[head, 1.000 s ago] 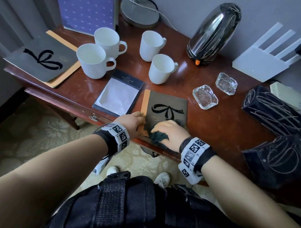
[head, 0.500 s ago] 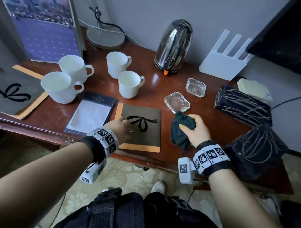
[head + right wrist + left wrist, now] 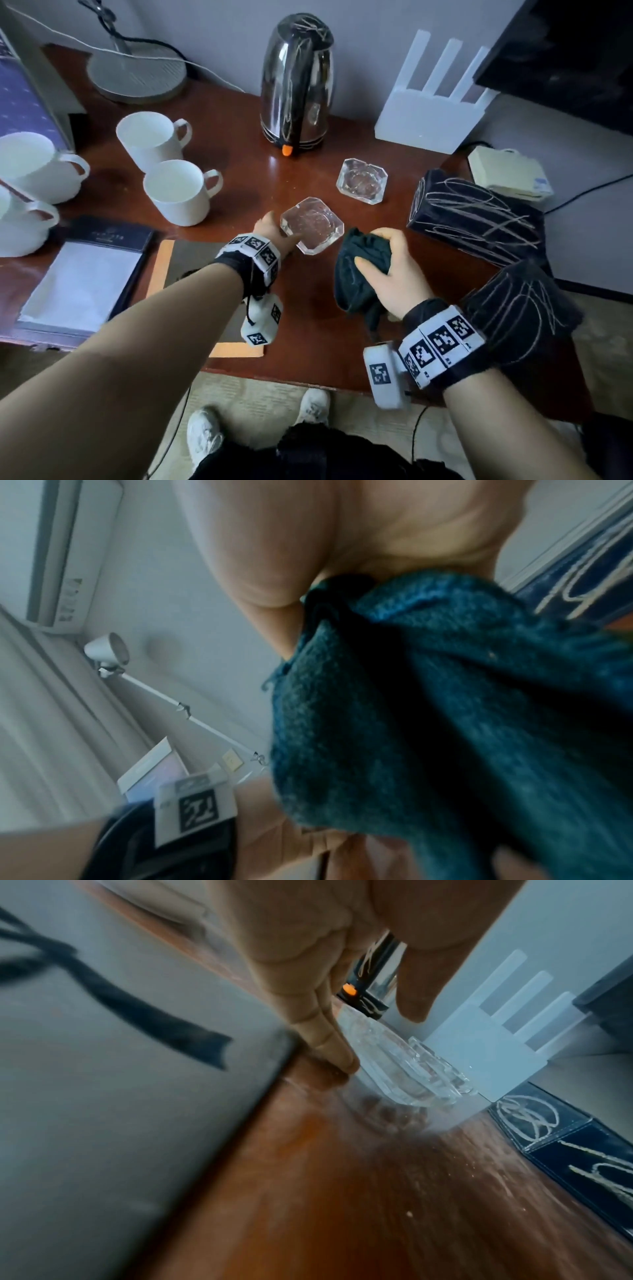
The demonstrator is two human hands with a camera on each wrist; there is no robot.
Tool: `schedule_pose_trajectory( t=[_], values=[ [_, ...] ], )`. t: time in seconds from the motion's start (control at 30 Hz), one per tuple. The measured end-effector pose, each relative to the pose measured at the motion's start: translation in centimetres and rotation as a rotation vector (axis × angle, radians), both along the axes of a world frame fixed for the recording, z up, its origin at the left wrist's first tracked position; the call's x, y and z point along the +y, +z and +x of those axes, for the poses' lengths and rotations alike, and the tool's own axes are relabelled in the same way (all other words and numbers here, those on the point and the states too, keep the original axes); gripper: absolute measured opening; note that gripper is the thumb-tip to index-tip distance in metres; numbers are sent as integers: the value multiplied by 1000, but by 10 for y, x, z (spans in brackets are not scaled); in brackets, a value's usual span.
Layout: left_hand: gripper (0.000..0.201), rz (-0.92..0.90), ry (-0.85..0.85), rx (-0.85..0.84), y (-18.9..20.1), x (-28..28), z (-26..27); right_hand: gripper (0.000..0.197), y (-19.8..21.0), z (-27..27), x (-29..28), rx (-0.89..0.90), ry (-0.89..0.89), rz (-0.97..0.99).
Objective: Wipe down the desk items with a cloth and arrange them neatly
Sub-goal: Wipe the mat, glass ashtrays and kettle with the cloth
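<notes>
A clear glass ashtray [image 3: 310,224] sits tilted near the desk's middle. My left hand [image 3: 278,229] holds it at its left edge, fingers under it and thumb at the rim. In the left wrist view the fingers [image 3: 329,1039] lie along the ashtray [image 3: 404,1069], one edge low over the wood. My right hand [image 3: 380,255] grips a bunched dark teal cloth [image 3: 359,270] just right of the ashtray, apart from it. The cloth [image 3: 445,710] fills the right wrist view. A grey folder with a bow [image 3: 191,260] lies under my left forearm.
A second ashtray [image 3: 362,181] and a steel kettle [image 3: 296,82] stand behind. White mugs [image 3: 176,192] and a notepad [image 3: 82,284] are on the left. Two black scribbled boxes [image 3: 476,219] crowd the right, a white router [image 3: 435,120] at the wall.
My left hand left the bow folder and moved right onto the near ashtray, tipping it up. My right hand lifted the cloth off the folder and now holds it beside the ashtray.
</notes>
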State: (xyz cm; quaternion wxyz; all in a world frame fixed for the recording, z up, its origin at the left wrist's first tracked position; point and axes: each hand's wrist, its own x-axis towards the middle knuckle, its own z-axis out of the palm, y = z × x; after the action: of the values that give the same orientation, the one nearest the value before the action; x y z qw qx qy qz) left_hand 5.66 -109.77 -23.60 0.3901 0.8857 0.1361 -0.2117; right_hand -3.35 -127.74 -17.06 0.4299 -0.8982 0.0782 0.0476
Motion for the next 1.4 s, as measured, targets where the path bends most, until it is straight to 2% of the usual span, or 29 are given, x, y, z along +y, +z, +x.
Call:
schedule_pose_trajectory(
  t=[0.17, 0.4, 0.53, 0.6, 0.77, 0.97, 1.03, 1.13, 1.27, 1.4],
  values=[
    [84, 55, -15, 48, -4, -13, 8, 40, 0, 8, -7, -40, 100, -69],
    [78, 71, -62, 19, -5, -3, 9, 30, 0, 10, -8, 19, 155, -165],
    [112, 57, -142, -15, -7, -9, 2, 30, -1, 6, -7, 29, 132, -174],
    [119, 116, -229, 1, -9, -12, 4, 29, -1, 4, -7, 32, 119, -172],
    [113, 203, -351, -55, -9, -12, 4, 29, 0, -2, -10, 35, 110, -202],
    [125, 352, -331, 6, 1, -27, -1, 30, 2, -9, -10, 69, 126, -205],
    [124, 445, -355, -28, 1, -29, 2, 30, 3, -10, -11, 60, 123, -193],
    [115, 489, -384, -48, 2, -31, 5, 30, 2, -11, -15, 49, 100, -189],
    [114, 564, -504, -38, 7, -24, -5, 29, 1, -14, -18, 44, 96, -183],
    [119, 565, -762, -46, 9, -1, -44, 30, -4, -14, -16, 74, 143, -209]
  ],
)
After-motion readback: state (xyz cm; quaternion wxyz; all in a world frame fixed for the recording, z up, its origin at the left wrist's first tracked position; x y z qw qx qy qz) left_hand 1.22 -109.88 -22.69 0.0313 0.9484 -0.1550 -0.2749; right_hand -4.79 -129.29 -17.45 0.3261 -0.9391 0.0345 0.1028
